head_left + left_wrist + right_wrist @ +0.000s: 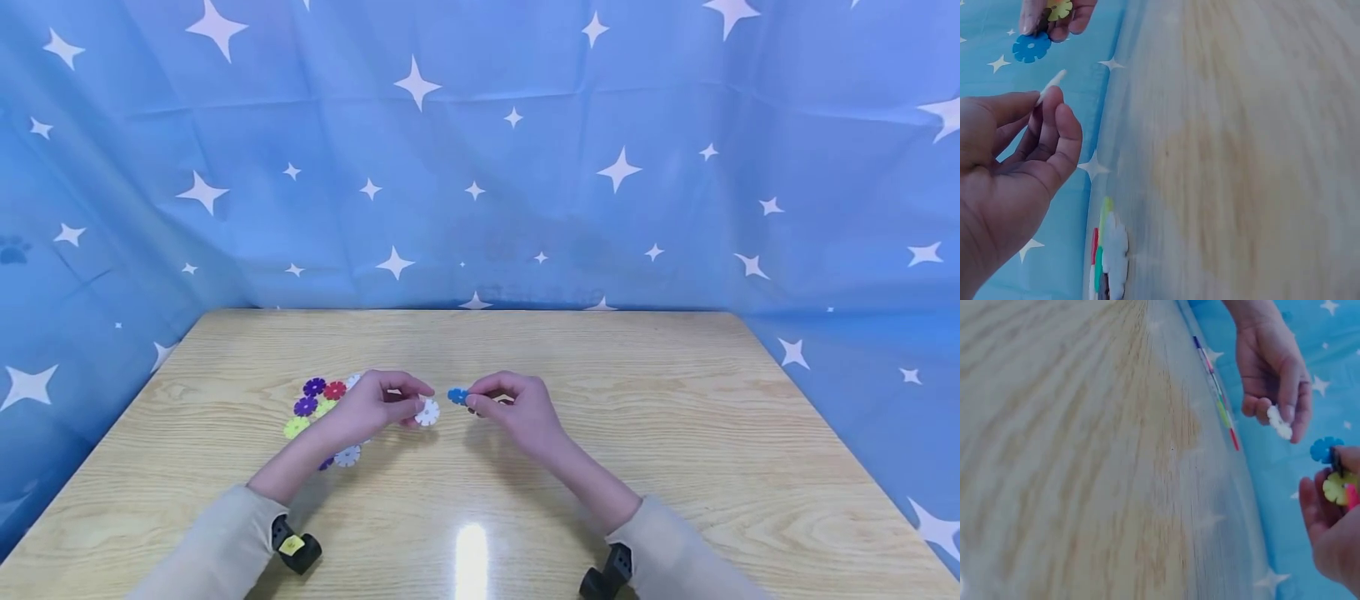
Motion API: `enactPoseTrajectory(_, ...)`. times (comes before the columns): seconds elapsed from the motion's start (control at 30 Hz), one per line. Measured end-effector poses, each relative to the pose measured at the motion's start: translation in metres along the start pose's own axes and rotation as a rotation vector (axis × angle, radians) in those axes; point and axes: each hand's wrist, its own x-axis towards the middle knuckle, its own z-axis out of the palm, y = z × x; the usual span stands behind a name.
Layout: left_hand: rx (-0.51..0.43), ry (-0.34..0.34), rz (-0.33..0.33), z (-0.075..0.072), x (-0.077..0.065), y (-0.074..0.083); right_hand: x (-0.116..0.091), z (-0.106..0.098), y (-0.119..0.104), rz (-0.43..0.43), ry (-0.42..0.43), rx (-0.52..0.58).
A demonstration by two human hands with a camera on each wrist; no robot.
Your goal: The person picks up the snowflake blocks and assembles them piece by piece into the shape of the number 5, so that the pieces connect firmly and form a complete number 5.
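Between thumb and fingertips, my left hand [382, 406] pinches a white notched snowflake disc [427, 412]. My right hand [522, 408] grips a small chain of joined snowflake discs a short way to the right, apart from the white one. The blue disc [457, 397] of that chain points toward the left hand. In the right wrist view a dark disc [1336, 461], a yellow disc [1336, 489] and a pink piece [1352, 496] show behind it, partly hidden by the fingers. Both hands are raised above the table.
Loose snowflake discs in purple [305, 406], red [334, 390], yellow-green [296, 427] and white [347, 455] lie on the wooden table [675, 417], partly hidden by the left hand and forearm. A blue star-patterned curtain [480, 150] hangs behind the table's far edge.
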Motion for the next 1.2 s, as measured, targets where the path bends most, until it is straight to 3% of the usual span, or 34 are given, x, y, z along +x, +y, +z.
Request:
enactPoseTrajectory(0.17, -0.062, 0.019, -0.006, 0.003, 0.001, 0.001, 0.000, 0.001, 0.002, 0.007, -0.019, -0.006)
enactPoseTrajectory(0.5, -0.081, 0.033, -0.002, 0.005, 0.001, 0.004, -0.001, 0.003, 0.011, 0.023, -0.042, 0.012)
enactPoseTrajectory(0.9, -0.039, -0.016, -0.013, 0.004, -0.001, 0.007, -0.004, 0.002, 0.012, -0.026, -0.099, 0.023)
enactPoseTrajectory(1.2, -0.061, -0.050, -0.001, 0.007, 0.000, 0.007, -0.007, -0.001, 0.014, -0.029, -0.172, 0.039)
